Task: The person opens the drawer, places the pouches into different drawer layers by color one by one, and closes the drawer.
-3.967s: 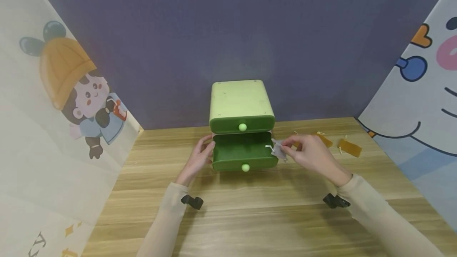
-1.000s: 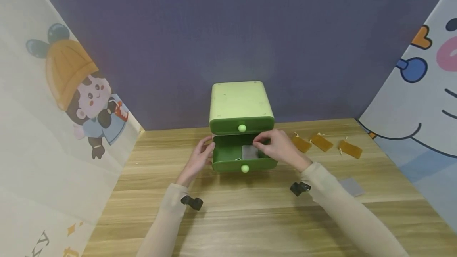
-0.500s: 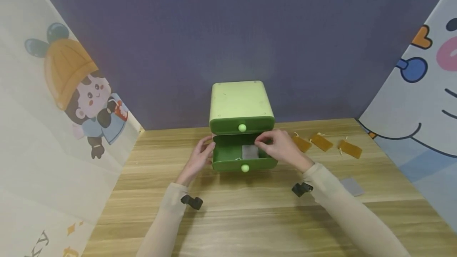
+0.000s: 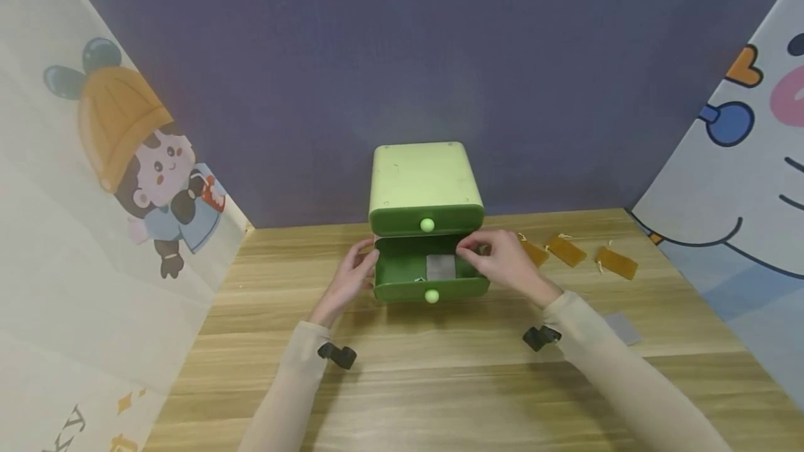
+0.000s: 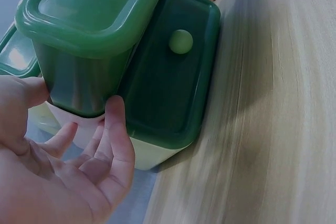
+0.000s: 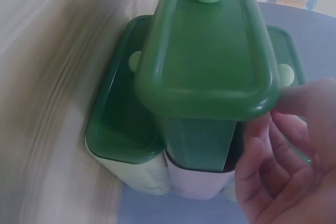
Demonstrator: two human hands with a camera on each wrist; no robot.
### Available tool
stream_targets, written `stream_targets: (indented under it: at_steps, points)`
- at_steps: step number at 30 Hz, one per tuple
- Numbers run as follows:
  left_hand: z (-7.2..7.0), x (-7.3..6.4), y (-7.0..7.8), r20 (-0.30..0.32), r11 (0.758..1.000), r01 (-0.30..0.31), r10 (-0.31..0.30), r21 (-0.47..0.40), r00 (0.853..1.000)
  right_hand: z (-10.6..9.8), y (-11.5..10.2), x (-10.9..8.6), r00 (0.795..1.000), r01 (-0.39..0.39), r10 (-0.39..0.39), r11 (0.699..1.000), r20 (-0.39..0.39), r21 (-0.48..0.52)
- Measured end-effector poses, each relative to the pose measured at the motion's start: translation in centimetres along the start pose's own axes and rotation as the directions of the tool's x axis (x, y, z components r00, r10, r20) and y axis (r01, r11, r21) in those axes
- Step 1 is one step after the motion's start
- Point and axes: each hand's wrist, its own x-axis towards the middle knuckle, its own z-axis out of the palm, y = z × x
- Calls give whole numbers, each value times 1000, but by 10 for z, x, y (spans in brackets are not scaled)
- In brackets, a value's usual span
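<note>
The middle drawer [image 4: 402, 291] of a small green drawer unit [image 4: 424, 174] is pulled out. My left hand [image 4: 345, 281] holds its left side; thumb and fingers lie on opposite edges in the left wrist view. Inside the drawer, right of centre, a small grey drawstring pouch [image 4: 441, 267] lies flat. My right hand [image 4: 502, 261] is at the drawer's right end, its thumb and index fingertips just right of the pouch. In the right wrist view its loosely bent fingers [image 6: 254, 163] are beside the drawer wall, and nothing shows in them.
Three orange drawstring pouches, the left one [image 4: 535, 254], the middle one [image 4: 567, 250] and the right one [image 4: 616, 263], lie on the wooden table [image 4: 440, 382]. Another grey pouch [image 4: 622, 328] lies beside my right sleeve. A dark blue panel [image 4: 314, 89] stands behind the unit.
Four seconds ago my right hand pinched the grey pouch outside the drawer's right side; it now lies inside. Over the last second my right hand has drawn slightly rightward. The left hand has stayed put.
</note>
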Motion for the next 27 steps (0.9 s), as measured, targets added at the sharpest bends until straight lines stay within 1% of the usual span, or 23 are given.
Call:
stream_targets:
  at_steps: [11, 17, 20, 22, 27]
  points:
    - [-1, 0, -1, 7, 1000, -14, 14, 4, 1000, -6, 7, -8, 999, -24, 24, 1000, -43, 9]
    - [0, 0, -4, 8, 999, -34, 34, 23, 999, -9, 12, -14, 999, -40, 41, 999, -36, 27]
    - [-1, 0, -3, 7, 999, -30, 30, 27, 1000, -11, 13, -16, 998, -41, 42, 999, -46, 15]
    - [-1, -1, -2, 7, 1000, -13, 13, 20, 1000, -11, 14, -17, 998, -37, 37, 999, -53, 4]
    - [-2, -1, 0, 8, 1000, 2, -2, 9, 1000, -12, 17, -20, 998, -45, 46, 999, -44, 22]
